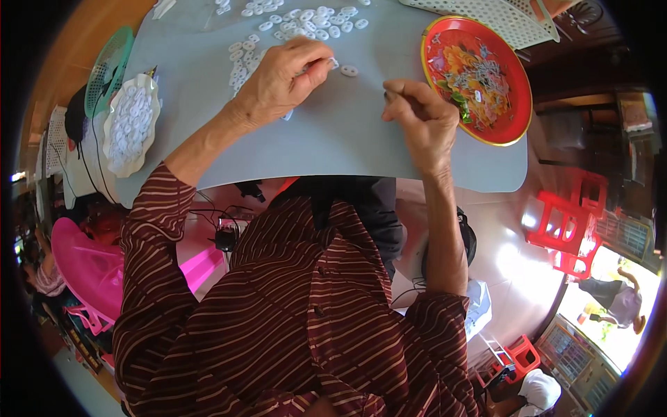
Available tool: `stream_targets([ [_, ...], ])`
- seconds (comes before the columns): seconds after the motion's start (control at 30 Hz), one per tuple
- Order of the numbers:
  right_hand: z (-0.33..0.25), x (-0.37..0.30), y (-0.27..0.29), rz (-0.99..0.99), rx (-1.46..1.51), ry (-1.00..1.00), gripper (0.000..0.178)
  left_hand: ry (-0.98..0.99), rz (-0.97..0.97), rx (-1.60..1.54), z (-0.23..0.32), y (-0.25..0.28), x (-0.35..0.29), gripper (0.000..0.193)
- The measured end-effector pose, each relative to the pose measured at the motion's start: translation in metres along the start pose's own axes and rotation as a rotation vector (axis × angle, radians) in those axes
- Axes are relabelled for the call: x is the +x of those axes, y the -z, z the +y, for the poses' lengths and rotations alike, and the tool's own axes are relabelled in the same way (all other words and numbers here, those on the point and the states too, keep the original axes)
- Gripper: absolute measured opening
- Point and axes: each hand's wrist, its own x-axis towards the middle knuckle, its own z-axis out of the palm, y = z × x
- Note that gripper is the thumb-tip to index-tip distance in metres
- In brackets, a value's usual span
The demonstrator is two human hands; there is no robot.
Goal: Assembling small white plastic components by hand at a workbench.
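Observation:
My left hand (283, 78) is closed in a pinch above the grey table (333, 146), and a small white plastic piece (334, 63) shows at its fingertips. Just right of those fingertips lies a single white oval piece (349, 71) with holes in it. My right hand (425, 124) hovers near the red tray, thumb and forefinger pressed together; whatever is between them is too small to name. Small silvery metal parts (490, 75) lie scattered in the round red flower-patterned tray (522, 104). Many like white oval pieces (316, 24) spread over the far side of the table.
At the left a white scalloped dish (154, 115) holds a heap of white pieces, beside a green mesh basket (124, 48). A white perforated basket (486, 15) stands at the far right, with part of another person's hand (552, 7) by it. Red stools (559, 222) stand right.

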Motion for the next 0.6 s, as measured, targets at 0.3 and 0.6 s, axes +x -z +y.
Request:
stream_targets([
  [0.3, 0.001, 0.002, 0.002, -0.074, 0.197, -0.07, 0.012, 0.154, -0.114, -0.442, 0.025, -0.036, -0.002, 0.017],
  [0.6, 0.003, 0.005, 0.001, -0.086, 0.238, -0.002, 0.011, 0.217, -0.12, -0.514, 0.035, -0.038, 0.001, 0.023],
])
